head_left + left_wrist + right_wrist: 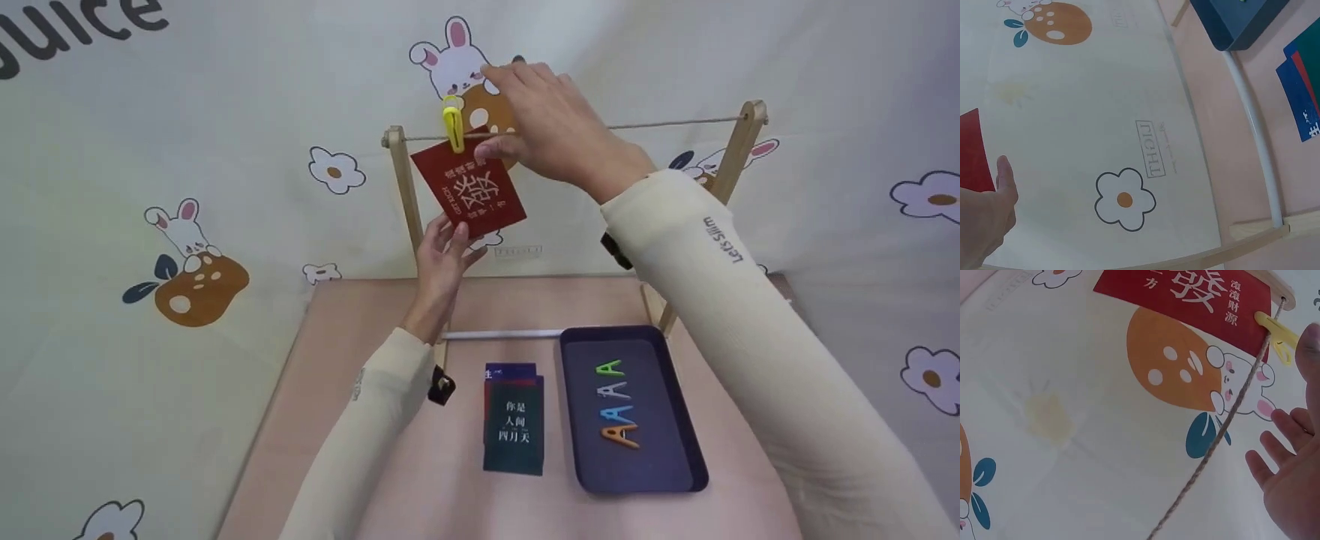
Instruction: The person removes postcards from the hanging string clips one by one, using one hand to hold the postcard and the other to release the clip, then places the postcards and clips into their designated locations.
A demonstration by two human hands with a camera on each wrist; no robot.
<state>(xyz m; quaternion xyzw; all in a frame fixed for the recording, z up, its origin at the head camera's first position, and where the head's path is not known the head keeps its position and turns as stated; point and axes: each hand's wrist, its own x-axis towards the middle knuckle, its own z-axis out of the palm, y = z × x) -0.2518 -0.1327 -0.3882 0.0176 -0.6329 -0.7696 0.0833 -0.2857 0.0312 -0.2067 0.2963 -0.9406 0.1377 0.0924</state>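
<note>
A red card (pixel 495 214) with white characters hangs tilted from the rope (pixel 675 122); a yellow clothespin (pixel 453 129) clamps its top edge there. My left hand (pixel 441 266) pinches the card's lower edge, thumb in front and fingers behind. In the left wrist view, part of the red card (pixel 971 154) shows above that hand. My right hand (pixel 559 124) is raised just right of the clothespin, fingers spread. The right wrist view shows its thumb close to the yellow clothespin (pixel 1282 333), with nothing gripped; whether thumb and clothespin touch, I cannot tell.
A wooden frame (pixel 406 191) carries the rope, with a white bar (pixel 502 334) low across it. The dark tray (pixel 694 476) holds several clothespins (pixel 616 414) in a column. Left of it, overlapping cards (pixel 514 456) lie on the pink table (pixel 300 450). Behind hangs a printed cloth (pixel 277 97).
</note>
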